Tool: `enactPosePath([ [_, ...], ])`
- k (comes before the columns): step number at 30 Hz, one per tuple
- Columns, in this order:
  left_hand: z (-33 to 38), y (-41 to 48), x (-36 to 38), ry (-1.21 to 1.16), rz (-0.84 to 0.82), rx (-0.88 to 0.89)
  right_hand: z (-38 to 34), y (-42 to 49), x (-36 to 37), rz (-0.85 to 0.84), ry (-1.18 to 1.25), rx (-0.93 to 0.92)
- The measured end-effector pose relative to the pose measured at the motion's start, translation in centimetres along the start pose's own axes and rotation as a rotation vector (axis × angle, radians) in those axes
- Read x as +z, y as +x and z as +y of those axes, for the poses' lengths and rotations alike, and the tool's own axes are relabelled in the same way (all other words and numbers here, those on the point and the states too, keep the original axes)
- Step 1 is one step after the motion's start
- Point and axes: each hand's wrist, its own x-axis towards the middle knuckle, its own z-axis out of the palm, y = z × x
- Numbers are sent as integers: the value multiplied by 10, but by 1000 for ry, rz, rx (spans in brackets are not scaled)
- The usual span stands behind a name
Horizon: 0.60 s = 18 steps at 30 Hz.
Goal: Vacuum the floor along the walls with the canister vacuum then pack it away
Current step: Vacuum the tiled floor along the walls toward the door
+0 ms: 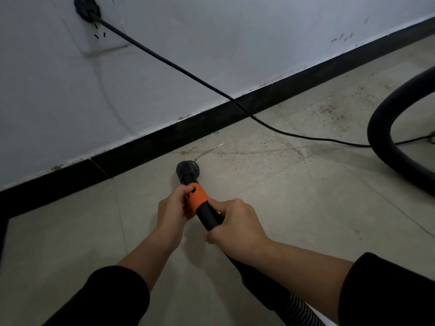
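A black vacuum wand (pixel 208 216) with an orange collar (pixel 198 198) points down at the beige tiled floor (pixel 294 208). Its round black nozzle (pixel 187 169) touches the floor close to the black skirting board (pixel 146 147). My left hand (pixel 173 207) pinches the orange collar from the left. My right hand (pixel 235 228) grips the wand just behind the collar. The ribbed black hose (pixel 299 307) runs back under my right forearm. A loop of the same hose (pixel 386 128) lies at the right. The canister itself is out of view.
A black power cord (pixel 179 69) runs from a plug (pixel 86 7) in the white wall socket (pixel 101 31) down across the floor to the right. Dust and dark specks (pixel 329 109) lie along the skirting to the right of the nozzle.
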Motion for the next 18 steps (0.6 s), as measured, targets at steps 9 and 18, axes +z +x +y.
enactPosePath([
  [9, -11, -17, 14, 44, -30, -29, 10, -23, -17, 15, 2, 52],
  [18, -21, -41, 34, 77, -99, -83, 27, -48, -33, 40, -17, 108],
])
